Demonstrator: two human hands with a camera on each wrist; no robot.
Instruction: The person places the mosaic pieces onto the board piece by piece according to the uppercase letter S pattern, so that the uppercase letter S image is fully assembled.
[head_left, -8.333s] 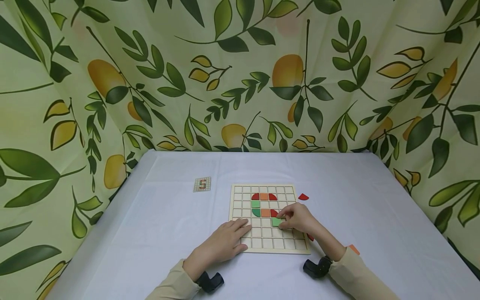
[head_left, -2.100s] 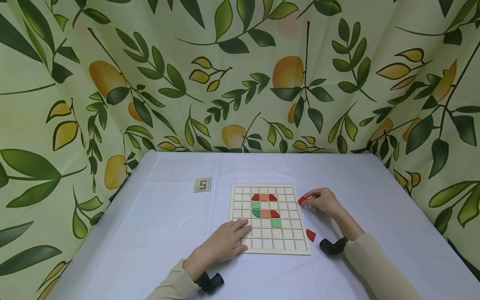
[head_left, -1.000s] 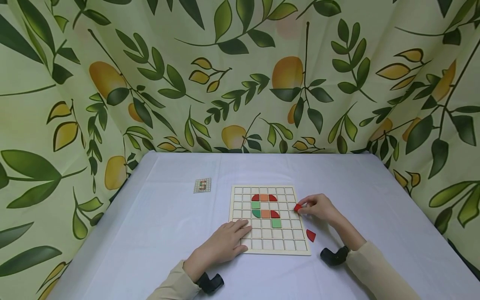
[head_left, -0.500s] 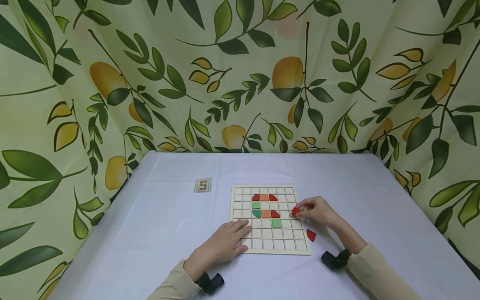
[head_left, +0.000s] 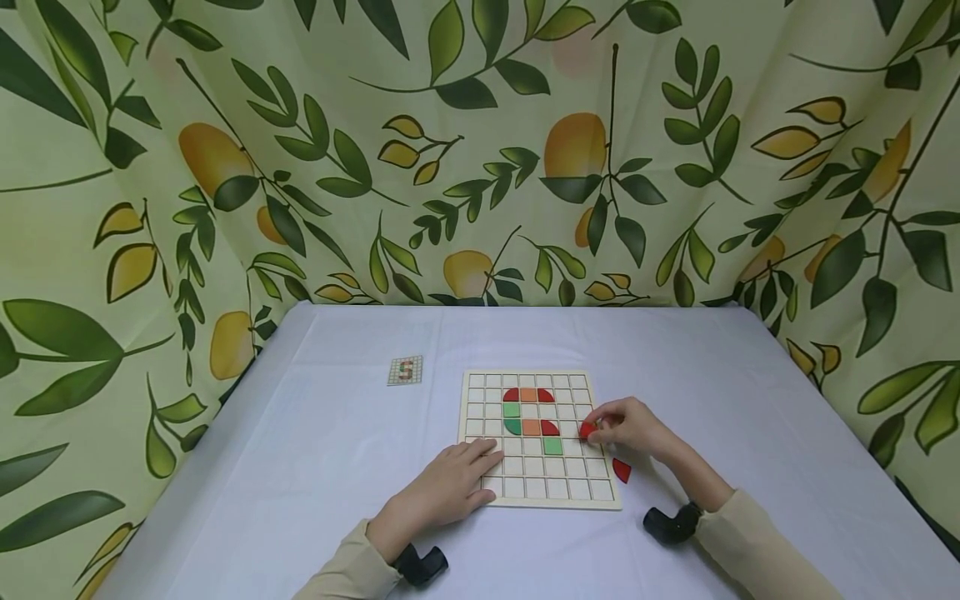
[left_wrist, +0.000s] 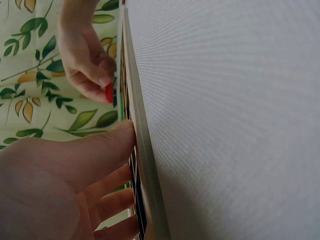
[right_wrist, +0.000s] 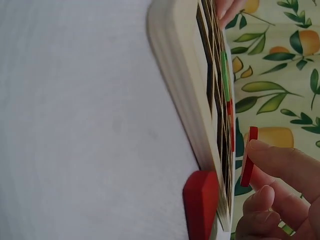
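Observation:
A pale wooden grid board point(head_left: 525, 493) lies on the white table. Red, orange and green flat tiles sit in some of its squares, forming a curved shape, with a light green square tile point(head_left: 552, 446) lowest. My left hand point(head_left: 448, 482) rests on the board's left edge, fingers extended. Above the board's right side, my right hand point(head_left: 632, 428) pinches a red quarter-round tile point(right_wrist: 249, 157) between thumb and fingers, held off the surface. Another red tile point(head_left: 621, 470) lies on the cloth against the board's right edge, also large in the right wrist view.
A small pattern card point(head_left: 405, 370) with an S-like figure lies behind and left of the board. Black wrist-worn devices point(head_left: 672, 523) sit at both wrists. A leaf-and-fruit patterned curtain point(head_left: 480, 167) hangs behind the table's back edge.
My right hand took the red tile from beside the board's upper right and carried it toward me and left, over the grid. The light green square was set down earlier. My left hand stays put.

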